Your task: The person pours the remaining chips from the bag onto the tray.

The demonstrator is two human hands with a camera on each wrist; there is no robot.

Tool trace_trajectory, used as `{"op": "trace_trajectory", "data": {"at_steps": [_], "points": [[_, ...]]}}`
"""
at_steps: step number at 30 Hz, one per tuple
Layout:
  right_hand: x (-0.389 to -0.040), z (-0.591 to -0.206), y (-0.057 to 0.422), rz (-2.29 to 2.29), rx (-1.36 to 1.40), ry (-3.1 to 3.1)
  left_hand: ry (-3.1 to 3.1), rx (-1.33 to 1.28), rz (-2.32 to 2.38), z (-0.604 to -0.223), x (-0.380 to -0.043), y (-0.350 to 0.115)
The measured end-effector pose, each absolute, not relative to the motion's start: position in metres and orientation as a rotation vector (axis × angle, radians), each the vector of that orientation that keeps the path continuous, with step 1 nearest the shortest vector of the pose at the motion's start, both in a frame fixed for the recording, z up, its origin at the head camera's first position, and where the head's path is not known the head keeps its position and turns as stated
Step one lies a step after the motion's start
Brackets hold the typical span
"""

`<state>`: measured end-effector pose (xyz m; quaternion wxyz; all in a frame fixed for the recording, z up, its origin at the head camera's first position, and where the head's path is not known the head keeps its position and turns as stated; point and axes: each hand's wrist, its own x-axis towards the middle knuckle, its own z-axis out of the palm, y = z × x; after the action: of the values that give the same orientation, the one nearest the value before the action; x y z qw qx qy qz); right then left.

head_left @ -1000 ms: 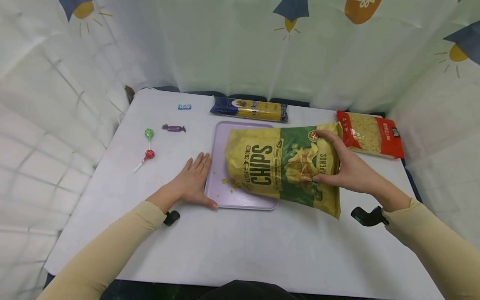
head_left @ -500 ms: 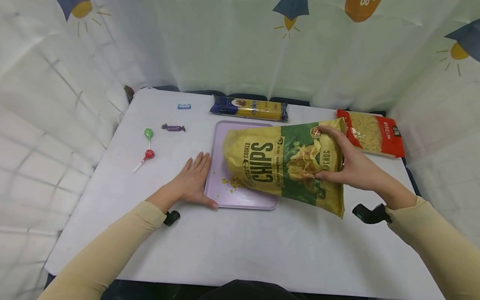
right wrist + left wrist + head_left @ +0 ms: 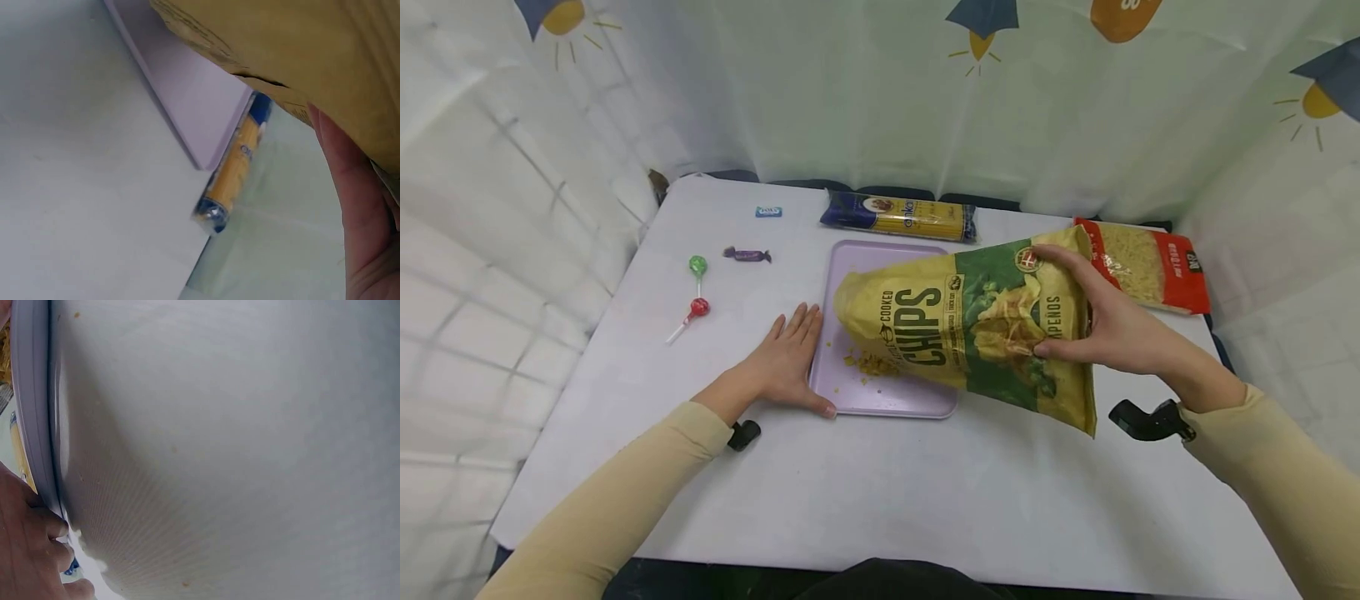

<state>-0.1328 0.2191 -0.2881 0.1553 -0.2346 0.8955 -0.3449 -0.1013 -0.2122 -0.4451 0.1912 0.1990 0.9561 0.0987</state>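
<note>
My right hand (image 3: 1101, 321) grips the closed-end side of a yellow and green chips bag (image 3: 925, 321), thumb on the front and fingers over the top edge. The bag slants over a lilac tray (image 3: 925, 408), its right end higher than its left. Crumbled yellow chips (image 3: 871, 364) lie on the tray below the bag's left end; the bag's mouth is hidden. My left hand (image 3: 786, 362) lies with fingers spread along the tray's left edge, its thumb at the near corner. The left wrist view shows its fingers right beside the tray rim (image 3: 31, 394).
Behind the tray lies a spaghetti pack (image 3: 917, 218). A red pasta bag (image 3: 1150, 267) lies at the back right, close behind the right hand. To the left are two lollipops (image 3: 698, 307), a purple wrapped candy (image 3: 747, 256) and a small blue candy (image 3: 768, 212).
My right hand has moved slightly right and up, tilting the chips bag more steeply. The bag's left end has shifted left, and more crumbled chips show on the tray. My left hand has stayed put.
</note>
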Motion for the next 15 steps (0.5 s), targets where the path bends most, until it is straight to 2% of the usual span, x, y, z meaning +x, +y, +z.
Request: {"op": "trace_trajectory", "data": {"at_steps": [15], "points": [[-0.1352,-0.2902,0.2243,-0.920,-0.622,2.519,2.698,0.565,0.281,-0.4451,-0.1011,-0.2119]]}}
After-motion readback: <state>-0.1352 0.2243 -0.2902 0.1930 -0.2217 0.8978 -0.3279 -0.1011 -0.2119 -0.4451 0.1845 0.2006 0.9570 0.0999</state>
